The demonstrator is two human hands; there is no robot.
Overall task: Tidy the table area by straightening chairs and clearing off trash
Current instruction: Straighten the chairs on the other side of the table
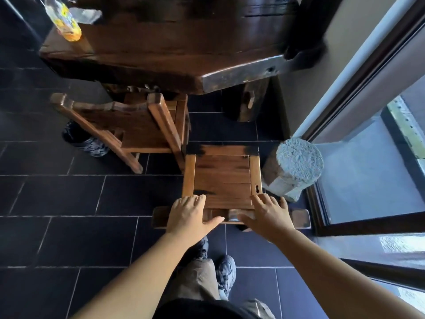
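Dark floor tiles (69, 238) filled the lower frame, with the person's brown trousers and grey shoes (226, 272) at bottom centre. Just above them, both bare arms reached forward to the near chair (222, 178), a wooden one seen from above at centre. Its top back rail ran across under the hands. The left hand (189, 216) lay over the rail's left part, fingers spread and curled onto the seat's rear edge, thumb stretched toward the middle. The right hand (268, 214) mirrored it on the right part, fingers wrapped forward over the rail, thumb pointing inward. The seat lay directly beyond the two grips. Right of the chair stood a pale rough stump (296, 164) beside a glass door frame (345, 107). Further up and left, a second chair (128, 125) sat tilted, its seat partly beneath the dark wooden table (184, 42). At upper left on the table stood a plastic bottle (63, 19) and a crumpled clear wrapper (86, 16).
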